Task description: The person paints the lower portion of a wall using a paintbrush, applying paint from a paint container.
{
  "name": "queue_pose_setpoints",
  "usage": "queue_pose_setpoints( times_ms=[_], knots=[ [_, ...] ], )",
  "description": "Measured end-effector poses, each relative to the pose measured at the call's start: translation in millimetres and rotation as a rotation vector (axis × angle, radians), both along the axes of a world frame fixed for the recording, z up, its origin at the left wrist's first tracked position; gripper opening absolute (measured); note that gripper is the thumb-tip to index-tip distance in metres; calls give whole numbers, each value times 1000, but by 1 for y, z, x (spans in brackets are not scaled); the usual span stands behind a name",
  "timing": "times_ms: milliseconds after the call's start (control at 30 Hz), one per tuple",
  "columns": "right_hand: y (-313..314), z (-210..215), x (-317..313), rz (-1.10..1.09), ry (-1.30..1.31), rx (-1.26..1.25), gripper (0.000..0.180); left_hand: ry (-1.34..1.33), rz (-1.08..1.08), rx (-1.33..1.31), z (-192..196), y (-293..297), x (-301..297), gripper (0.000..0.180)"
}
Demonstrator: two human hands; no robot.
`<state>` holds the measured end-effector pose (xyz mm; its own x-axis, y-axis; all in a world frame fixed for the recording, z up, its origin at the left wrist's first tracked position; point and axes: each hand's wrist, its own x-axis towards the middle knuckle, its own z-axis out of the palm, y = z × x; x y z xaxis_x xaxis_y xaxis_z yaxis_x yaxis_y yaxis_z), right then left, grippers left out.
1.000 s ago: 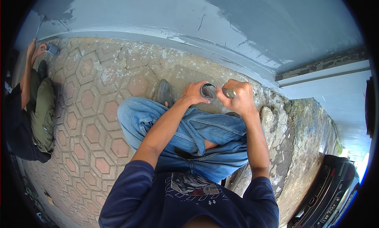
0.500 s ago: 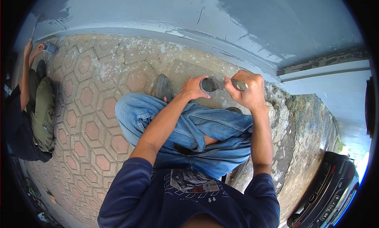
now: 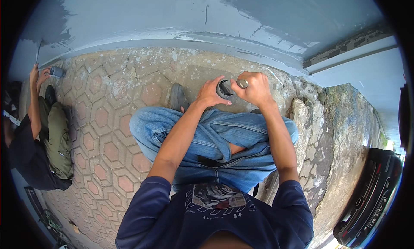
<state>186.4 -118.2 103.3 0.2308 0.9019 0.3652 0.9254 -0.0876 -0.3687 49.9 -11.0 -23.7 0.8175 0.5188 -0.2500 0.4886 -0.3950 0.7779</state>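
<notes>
My left hand is wrapped round a small cup of dark grey paint, above the ground between my bent knees and the wall. My right hand grips a paintbrush by its handle, the rounded end poking out past my thumb. The brush's head is down at the mouth of the cup, mostly hidden by the rim and my fingers. In front of me the grey wall has darker, uneven patches of paint on it.
A co-worker sits at the left, holding another grey cup and a thin tool against the wall. Hexagonal paving covers the ground. A rough concrete ledge runs along my right, with a black car beyond it.
My right hand has moved left, closer to the cup, and the brush's head has gone down into it. My left hand still holds the cup. The view has shifted slightly.
</notes>
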Motion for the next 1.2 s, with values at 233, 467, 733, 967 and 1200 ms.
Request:
queue_pose_setpoints(
  times_ms=[233, 467, 733, 967, 1200],
  knots=[
    [0, -28, 12, -85, 110, 42, 28, -46, 18, 137, 21, 9, -8, 122],
    [-13, -35, 18, -102, 173, 72, 28, -182, 290, 176, 33, 29, -16, 134],
    [-10, -28, 14, -68, 191, 59, 29, 79, 821, 215, 77, 149, 19, 151],
    [-6, -33, 14, -69, 220, 83, 28, 391, 988, 483, 133, 249, 58, 169],
    [-2, -34, 15, -56, 222, 50, 26, 321, 957, 642, 128, 253, 56, 172]
  ],
)
